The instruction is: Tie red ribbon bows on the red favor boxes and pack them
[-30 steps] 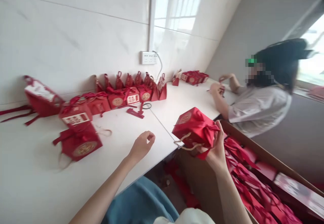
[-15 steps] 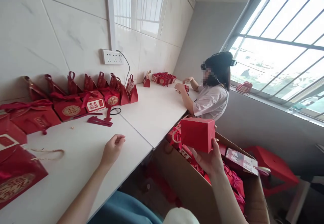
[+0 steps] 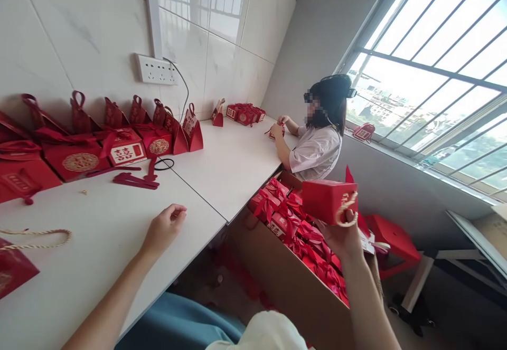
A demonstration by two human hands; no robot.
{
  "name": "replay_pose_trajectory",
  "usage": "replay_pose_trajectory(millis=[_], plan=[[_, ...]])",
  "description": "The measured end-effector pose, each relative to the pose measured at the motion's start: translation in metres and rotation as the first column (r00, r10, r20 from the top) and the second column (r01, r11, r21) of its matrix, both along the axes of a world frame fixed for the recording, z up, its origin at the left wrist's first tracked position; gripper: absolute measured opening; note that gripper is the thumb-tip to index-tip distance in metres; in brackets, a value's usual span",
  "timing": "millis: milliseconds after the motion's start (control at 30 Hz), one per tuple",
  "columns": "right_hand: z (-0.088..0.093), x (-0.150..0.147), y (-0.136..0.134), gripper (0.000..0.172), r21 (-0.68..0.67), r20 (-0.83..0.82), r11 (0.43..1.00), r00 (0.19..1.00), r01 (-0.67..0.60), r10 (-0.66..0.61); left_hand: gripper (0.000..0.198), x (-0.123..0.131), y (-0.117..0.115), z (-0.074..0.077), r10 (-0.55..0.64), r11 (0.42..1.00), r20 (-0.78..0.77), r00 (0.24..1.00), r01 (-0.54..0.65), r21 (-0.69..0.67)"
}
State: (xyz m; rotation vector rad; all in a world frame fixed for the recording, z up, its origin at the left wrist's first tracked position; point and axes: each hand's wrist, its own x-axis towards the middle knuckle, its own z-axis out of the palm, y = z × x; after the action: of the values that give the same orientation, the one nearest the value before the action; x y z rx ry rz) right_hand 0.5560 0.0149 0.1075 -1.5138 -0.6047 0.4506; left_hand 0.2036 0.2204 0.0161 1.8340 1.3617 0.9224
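Observation:
My right hand (image 3: 344, 232) is closed around a red gift box (image 3: 327, 199) with a beige rope handle, held up over a cardboard carton (image 3: 293, 286) filled with several more red ribbon-tied boxes. My left hand (image 3: 163, 227) rests on the white table (image 3: 222, 165) with its fingers loosely curled and nothing visible in them. It lies near the table's front edge, apart from the boxes.
Several red gift boxes (image 3: 119, 147) and flat red pieces (image 3: 137, 180) line the wall side of the table. Another person (image 3: 317, 139) sits at the far end handling a red box. A red stool (image 3: 392, 239) stands right of the carton. A wall socket (image 3: 156, 69) is above the table.
The view has swung right. My right hand has carried the red box from beside the table edge to above the carton and turned it. My left hand has stayed resting on the table.

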Motion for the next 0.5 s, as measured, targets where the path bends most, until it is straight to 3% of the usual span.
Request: replay_pose_trajectory(millis=[67,133,300,400,500], plan=[[0.006,-0.027,0.003,0.075,0.117,-0.224,0.978,0.955,-0.173,0.196,0.028,0.0,0.001,0.0,-0.004,1.0,-0.015,1.0,0.004,-0.004],[0.012,-0.053,0.005,0.072,0.219,-0.357,0.928,0.86,-0.302,0.364,0.028,0.0,0.001,-0.001,-0.005,1.0,-0.015,1.0,0.005,-0.01],[0.02,-0.092,0.008,0.059,0.294,-0.453,0.842,0.71,-0.453,0.54,0.028,0.0,0.001,-0.002,-0.013,1.0,-0.024,1.0,0.013,-0.004],[0.02,-0.098,0.009,0.054,0.29,-0.422,0.83,0.715,-0.477,0.558,0.028,0.0,0.0,-0.002,-0.022,1.0,-0.02,1.0,0.022,0.007],[0.012,-0.091,0.008,0.057,0.194,-0.268,0.908,0.87,-0.372,0.414,0.027,0.0,-0.001,0.0,-0.023,1.0,-0.018,1.0,0.023,0.014]])
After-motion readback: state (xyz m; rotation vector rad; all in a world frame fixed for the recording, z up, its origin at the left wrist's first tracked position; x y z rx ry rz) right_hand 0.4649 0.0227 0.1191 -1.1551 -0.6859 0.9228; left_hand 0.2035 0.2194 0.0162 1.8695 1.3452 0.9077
